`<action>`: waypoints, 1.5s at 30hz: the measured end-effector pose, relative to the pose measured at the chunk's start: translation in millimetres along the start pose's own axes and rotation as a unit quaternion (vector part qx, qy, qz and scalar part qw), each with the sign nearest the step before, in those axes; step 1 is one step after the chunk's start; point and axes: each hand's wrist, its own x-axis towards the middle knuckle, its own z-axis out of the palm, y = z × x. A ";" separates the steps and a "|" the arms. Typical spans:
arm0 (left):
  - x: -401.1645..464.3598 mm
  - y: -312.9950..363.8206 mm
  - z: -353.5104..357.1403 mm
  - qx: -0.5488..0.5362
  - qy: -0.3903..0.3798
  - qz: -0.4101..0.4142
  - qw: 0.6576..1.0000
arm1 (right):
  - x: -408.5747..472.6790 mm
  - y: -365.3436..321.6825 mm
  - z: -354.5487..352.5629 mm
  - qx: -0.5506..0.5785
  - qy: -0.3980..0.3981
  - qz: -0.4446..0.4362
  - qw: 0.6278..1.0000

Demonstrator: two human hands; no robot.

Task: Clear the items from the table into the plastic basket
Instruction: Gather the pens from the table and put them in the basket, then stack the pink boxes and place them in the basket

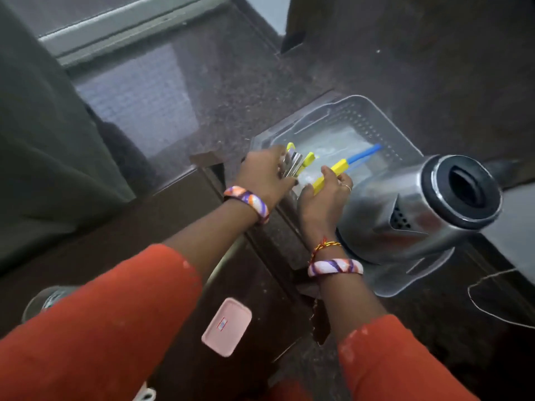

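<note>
A grey perforated plastic basket (373, 120) sits on the floor beyond the dark table. My left hand (262, 176) is over the basket's near left corner, closed on a bundle of metal tools with yellow handles (295, 163). My right hand (324, 198) is beside it at the basket's near edge, gripping a yellow-handled tool with a blue tip (341, 167) that points into the basket. A whitish transparent bag (333, 143) lies on the basket's bottom. A steel kettle (414, 209) lies tilted in the basket's near right part, touching my right hand.
A pink rectangular lid (227, 327) lies on the dark wooden table (139, 227) near me. A glass (43, 302) stands at the table's left, partly behind my sleeve. A thin white cord (486, 290) loops on the floor at the right. Speckled brown floor surrounds the basket.
</note>
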 end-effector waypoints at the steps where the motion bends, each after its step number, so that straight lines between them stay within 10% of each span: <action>1: 12.9 7.0 6.1 0.022 -0.017 0.018 0.999 | 6.5 4.2 -1.3 -0.011 0.001 -0.002 1.000; 16: 94.2 3.6 53.5 0.316 -0.099 0.055 0.942 | 52.7 13.1 36.9 -0.020 -0.092 0.013 0.996; 25: 49.6 -5.7 20.4 0.136 -0.050 0.078 0.986 | 24.2 0.8 10.9 0.006 -0.059 0.005 0.998; 29: -22.7 -29.5 -10.4 -0.002 0.046 0.092 0.995 | -26.2 -8.0 9.1 0.040 -0.027 -0.165 0.985; 33: -86.5 -90.2 -22.6 0.011 0.035 -0.027 0.999 | -92.9 15.3 30.0 -0.028 -0.202 -0.272 0.940; 37: -149.4 -154.6 -35.3 0.037 0.054 -0.199 0.978 | -144.6 51.0 48.6 -0.240 -0.460 -0.177 0.836; 45: -221.8 -197.7 -41.2 -0.065 0.179 -0.406 0.894 | -201.2 81.6 52.3 -0.403 -0.480 -0.164 0.762</action>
